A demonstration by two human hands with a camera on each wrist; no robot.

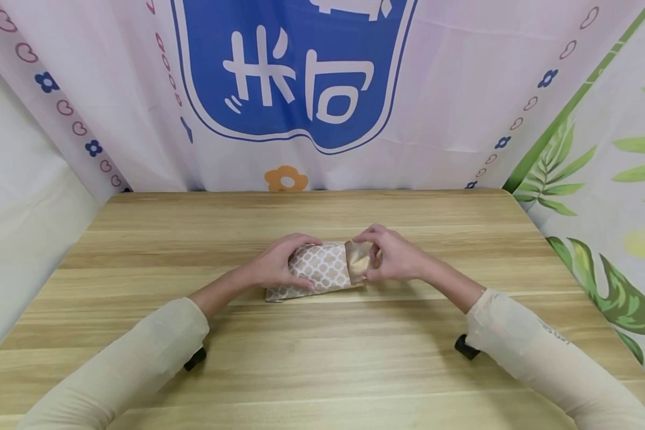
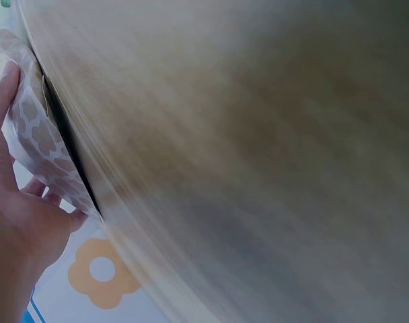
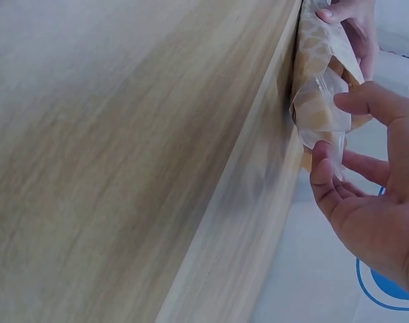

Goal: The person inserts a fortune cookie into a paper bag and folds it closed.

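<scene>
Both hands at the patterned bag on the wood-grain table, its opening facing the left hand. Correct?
Not quite: the patterned bag opens toward the right hand, not the left hand; the head view shows clear wrapping at that end. Both hands at it on the table: yes.

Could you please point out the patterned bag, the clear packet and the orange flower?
Patterned bag (image 1: 324,264): head view, printed upper side.
Clear packet (image 3: 320,113): right wrist view, see-through wrapper.
Orange flower (image 1: 286,180): head view, white centre.
</scene>
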